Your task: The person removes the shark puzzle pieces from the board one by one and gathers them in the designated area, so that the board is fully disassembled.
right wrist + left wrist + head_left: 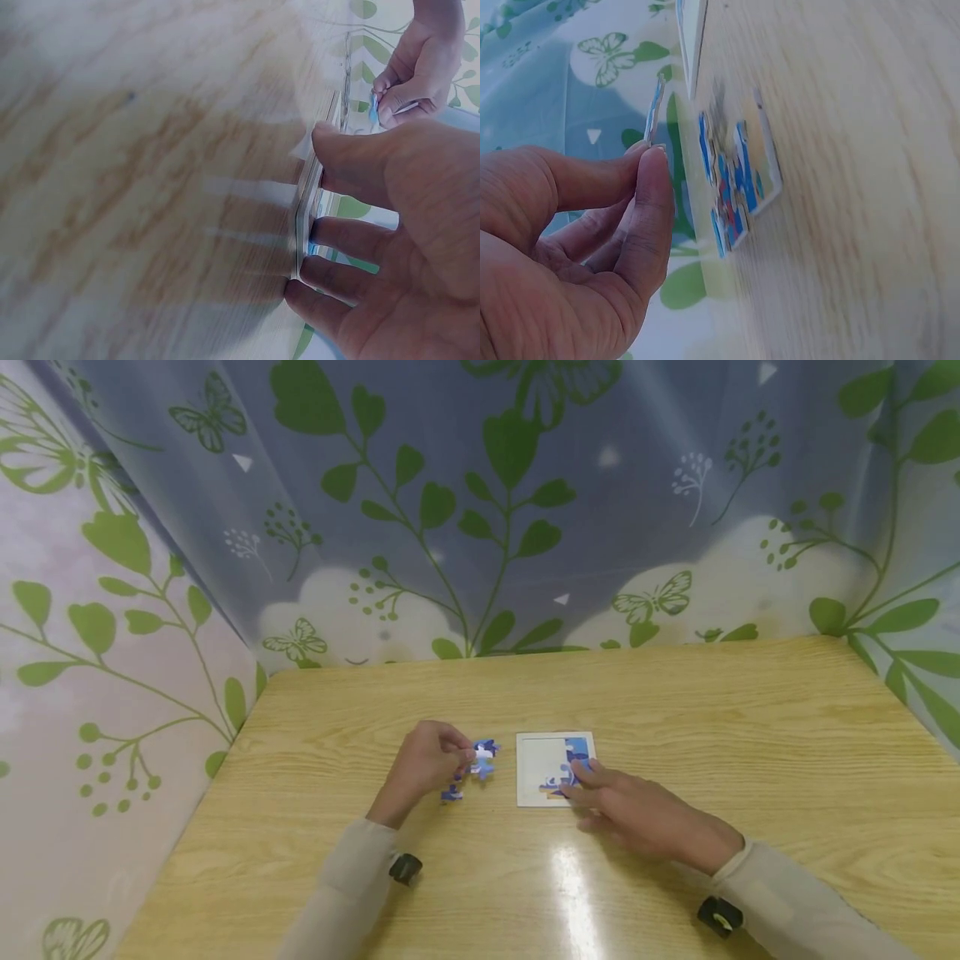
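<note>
My left hand (423,766) pinches a thin jigsaw piece (655,112) on edge between thumb and index finger, raised above the table. Below it lie several loose jigsaw pieces (727,184), blue with bits of red and white, close together on the wood. To their right sits a square white puzzle tray (540,764), partly filled along its right side and lower right corner with joined blue and orange pieces (577,748). My right hand (645,810) rests at the tray's right edge, fingers fairly straight, touching it and covering part of the fitted pieces.
The wooden table (712,718) runs back to a patterned curtain (480,527) with leaves and butterflies. More of that cloth hangs along the left side. Dark wrist devices (406,868) sit at both sleeves.
</note>
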Available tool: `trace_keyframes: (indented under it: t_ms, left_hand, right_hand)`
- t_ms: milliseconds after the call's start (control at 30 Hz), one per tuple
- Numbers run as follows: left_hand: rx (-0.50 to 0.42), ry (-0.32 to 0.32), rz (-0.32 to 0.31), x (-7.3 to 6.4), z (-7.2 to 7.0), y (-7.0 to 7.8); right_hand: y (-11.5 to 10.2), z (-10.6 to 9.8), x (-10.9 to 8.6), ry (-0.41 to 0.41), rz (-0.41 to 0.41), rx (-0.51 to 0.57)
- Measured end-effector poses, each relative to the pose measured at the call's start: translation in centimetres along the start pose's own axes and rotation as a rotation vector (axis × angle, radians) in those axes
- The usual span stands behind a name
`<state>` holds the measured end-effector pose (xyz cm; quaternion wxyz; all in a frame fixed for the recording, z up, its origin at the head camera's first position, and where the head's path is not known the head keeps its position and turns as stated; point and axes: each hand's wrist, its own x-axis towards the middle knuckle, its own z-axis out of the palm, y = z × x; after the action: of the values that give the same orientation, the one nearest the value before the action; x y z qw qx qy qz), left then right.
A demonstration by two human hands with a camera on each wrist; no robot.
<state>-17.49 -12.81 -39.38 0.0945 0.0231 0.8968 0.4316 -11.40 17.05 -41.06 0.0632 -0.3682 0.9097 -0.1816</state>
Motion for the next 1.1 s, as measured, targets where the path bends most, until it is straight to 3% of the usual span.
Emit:
trace_keyframes:
  t_ms: [767, 1100]
  left_hand:
    - [0.14, -0.006, 0.022, 0.4, 0.8, -1.0]
    - [0.179, 0.007, 0.033, 0.5, 1.0, -0.7]
  right_hand:
    - [0.3, 0.2, -0.1, -0.001, -0.001, -0.01]
    - [0.3, 0.2, -0.1, 0.005, -0.009, -0.017]
